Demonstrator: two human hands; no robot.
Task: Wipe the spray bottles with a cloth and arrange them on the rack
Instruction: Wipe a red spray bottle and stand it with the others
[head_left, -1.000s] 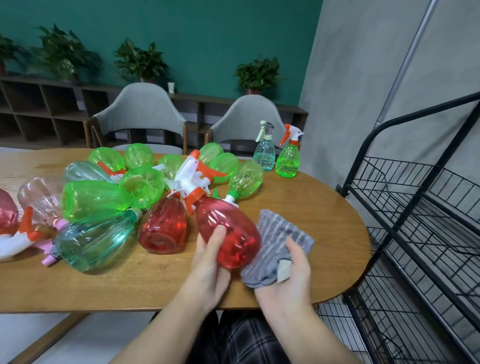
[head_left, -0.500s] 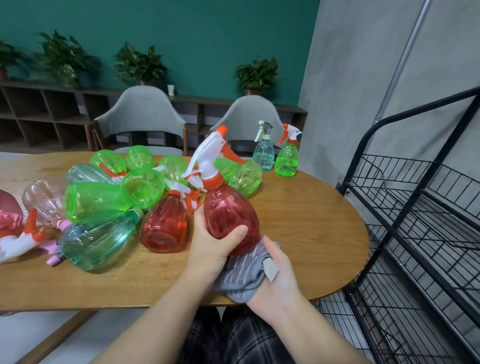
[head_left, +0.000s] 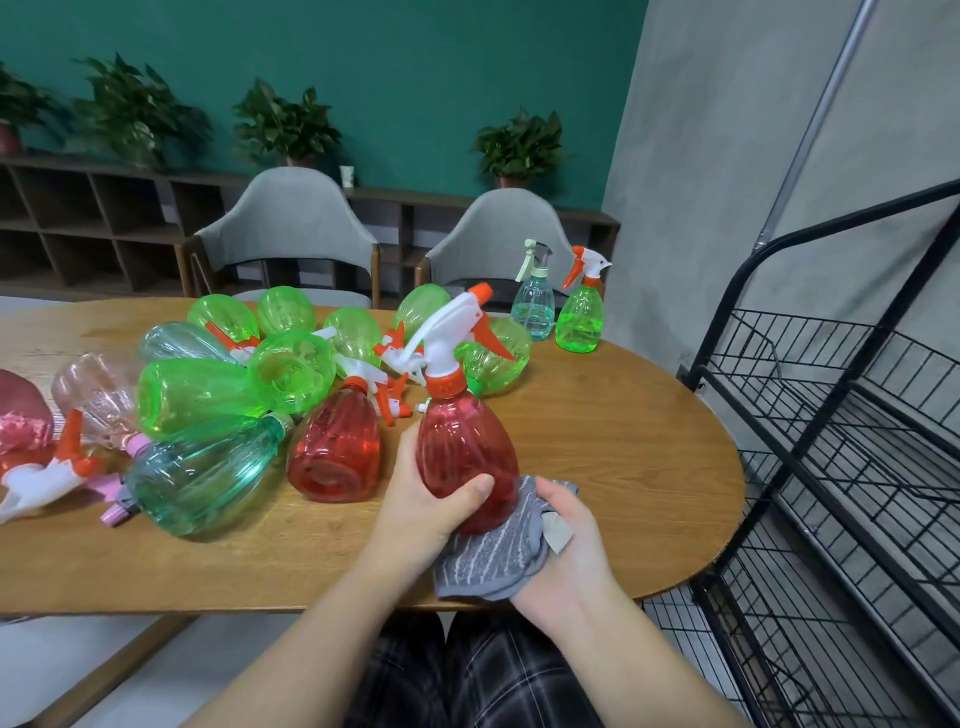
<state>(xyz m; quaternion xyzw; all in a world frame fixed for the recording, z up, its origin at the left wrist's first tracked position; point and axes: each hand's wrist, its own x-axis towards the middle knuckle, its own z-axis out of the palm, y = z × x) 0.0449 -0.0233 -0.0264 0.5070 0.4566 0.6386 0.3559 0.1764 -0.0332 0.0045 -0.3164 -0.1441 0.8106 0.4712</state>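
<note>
Above table (head_left: 597, 447), red bottle (head_left: 462, 452) now upright, cloth (head_left: 498, 561) beneath.

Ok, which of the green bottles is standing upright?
The green bottle at the table's far right end, with the orange and white trigger, next to the pale blue bottle. The other green ones lie on their sides in the pile.

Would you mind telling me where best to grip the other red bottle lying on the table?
Probably around the ribbed belly of the lying red bottle, coming from above. It lies on its side, base toward the camera, with its neck and trigger buried among the green bottles, so only the body is free.
</note>
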